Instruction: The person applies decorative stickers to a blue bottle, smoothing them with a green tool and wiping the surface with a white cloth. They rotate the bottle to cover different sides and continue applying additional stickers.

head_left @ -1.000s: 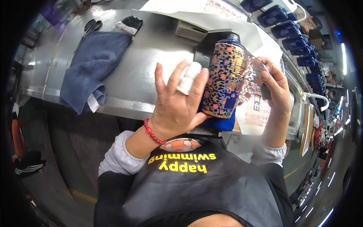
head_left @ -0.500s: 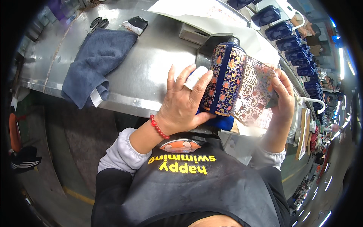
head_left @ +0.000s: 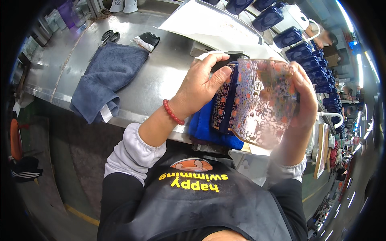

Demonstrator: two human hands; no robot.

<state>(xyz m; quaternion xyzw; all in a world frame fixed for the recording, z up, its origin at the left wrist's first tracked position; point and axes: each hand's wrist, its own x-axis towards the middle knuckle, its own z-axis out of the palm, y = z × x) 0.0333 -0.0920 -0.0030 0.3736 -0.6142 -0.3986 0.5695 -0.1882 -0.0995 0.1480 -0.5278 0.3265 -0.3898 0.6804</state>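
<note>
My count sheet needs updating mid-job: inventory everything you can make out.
Floral bottle: one, dark blue, between hands
Floral film: one, clear multicoloured, over bottle's right
Plain bottles: over ten, dark blue, right
Cloth: one, bright blue, below floral bottle
Towel: one, grey-blue, left of hands
Scissors: one, black, beyond towel
Bundle: one, black and white, beyond towel
Sheet: one, white, top centre
Vessels: two, white, top left
Curved pipes: two, white, right
Steel table: one, silver, beneath towel
Co-worker: one, partly seen, upper right
Object: one, orange, far left
Bracelet: one, red, left wrist
Apron: one, black, torso
Sleeve covers: two, white, forearms
Left hand: one, bare, at bottle top
Right hand: one, bare, at film's right edge
</note>
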